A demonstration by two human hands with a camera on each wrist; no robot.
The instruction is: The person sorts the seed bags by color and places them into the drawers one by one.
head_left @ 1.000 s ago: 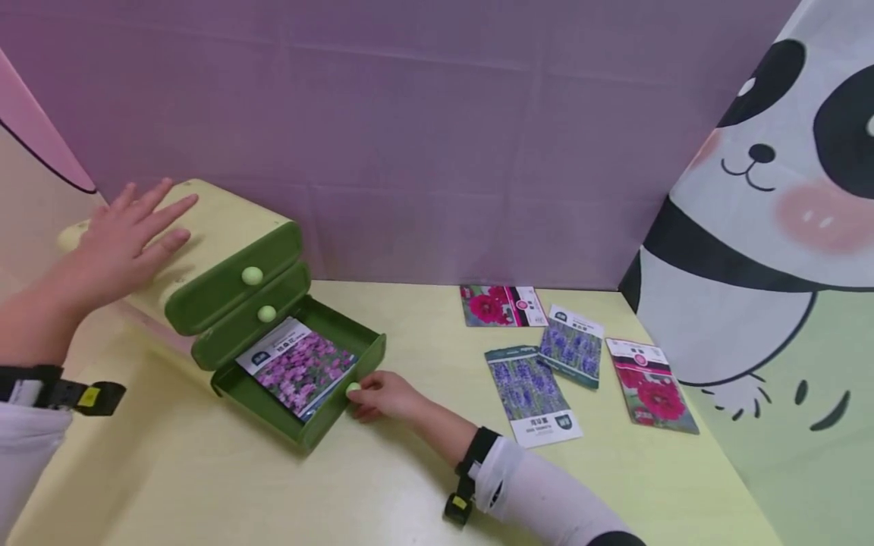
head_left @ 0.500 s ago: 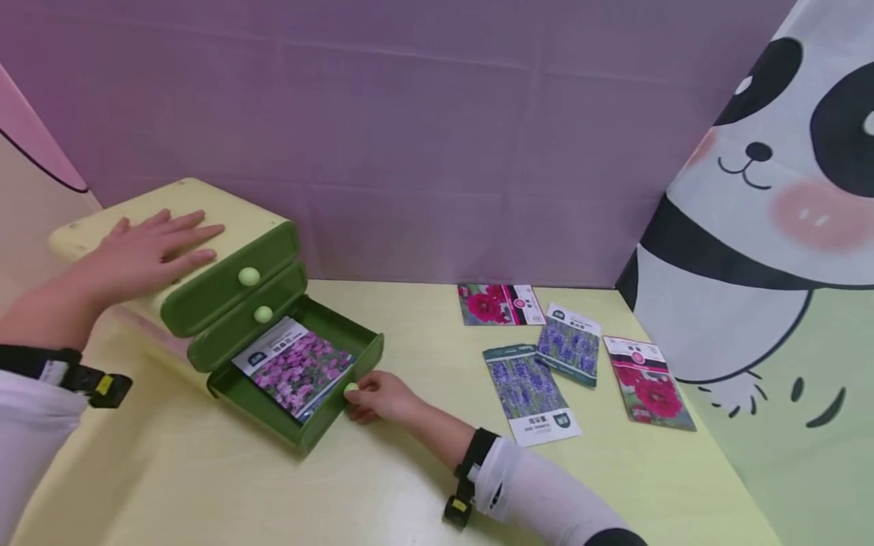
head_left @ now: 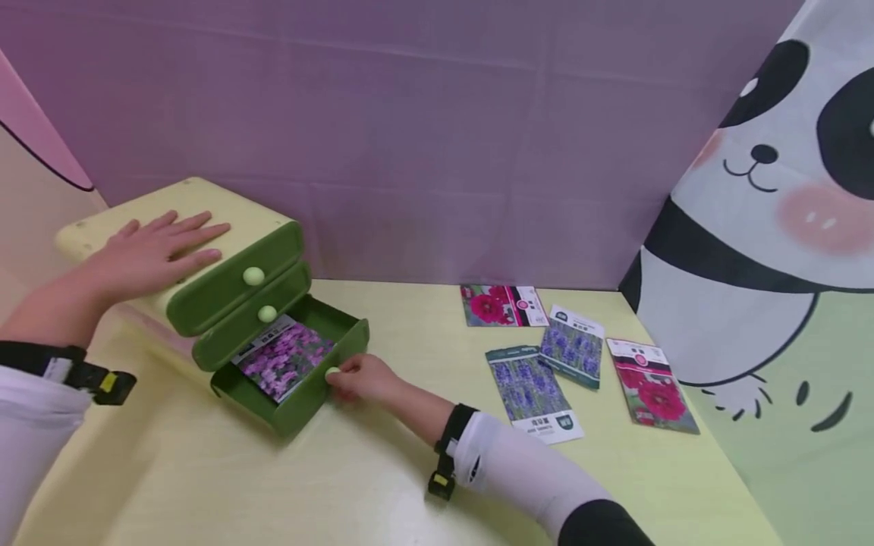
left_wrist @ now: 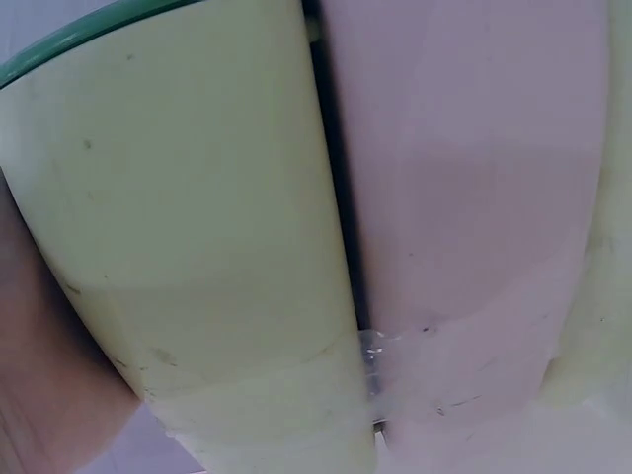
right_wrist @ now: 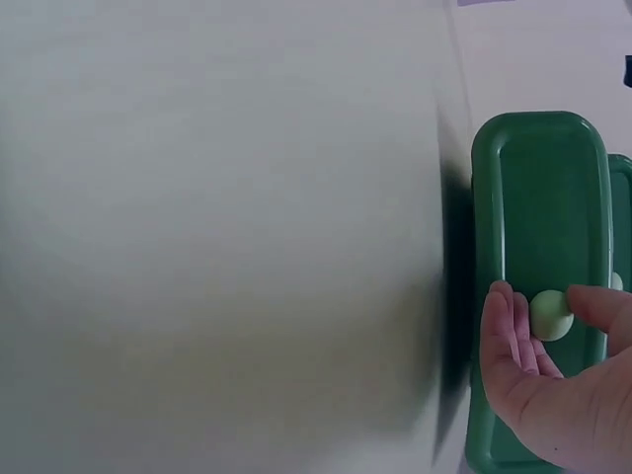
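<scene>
A small chest of drawers [head_left: 239, 205] with a pale yellow top and green fronts stands at the left of the table. Flat on its top rests my left hand [head_left: 153, 254], fingers spread. The bottom drawer [head_left: 355, 337] is pulled part way out, and a seed packet [head_left: 290, 356] with pink flowers lies inside, its back end hidden under the drawer above. My right hand [head_left: 365, 379] pinches the round light-green knob [right_wrist: 551, 316] of that drawer between thumb and fingers. The two upper drawers are closed, each with its own knob [head_left: 253, 276].
Towards the right of the table [head_left: 410, 485] lie two packets with red flowers, one at the back [head_left: 501, 305] and one further right [head_left: 653, 387]. Between them, two purple-flower packets [head_left: 532, 394] overlap. A purple cloth [head_left: 423, 152] hangs behind; a panda-print cloth [head_left: 737, 326] hangs at right.
My left hand has come down and forward onto the chest top. My right hand has moved left with the knob, and the bottom drawer has slid partly inward, covering more of the packet.
</scene>
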